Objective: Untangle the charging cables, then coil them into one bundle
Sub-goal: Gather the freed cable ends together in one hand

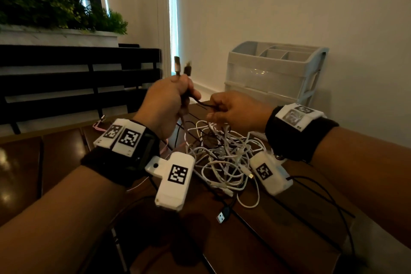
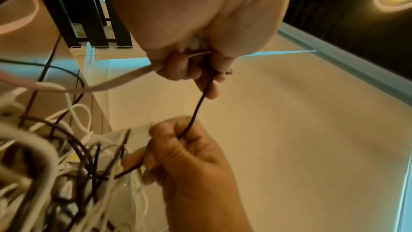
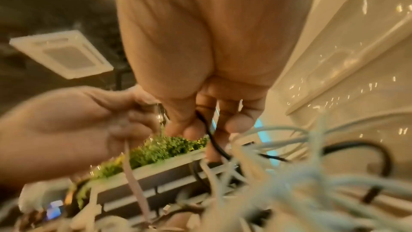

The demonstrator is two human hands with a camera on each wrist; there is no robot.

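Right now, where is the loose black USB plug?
Head view: the black USB plug lies on the table, near edge of the white cable tangle, between both wrists.

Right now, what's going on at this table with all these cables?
A person is sorting out a tangle of charging cables on a dark wooden table. The left hand grips two cable ends upright, a pink cable and a black cable, plugs sticking up above the fist. The right hand pinches that black cable a little further along, drawing it from the pile. Most white cables are still knotted together; nothing is coiled yet.
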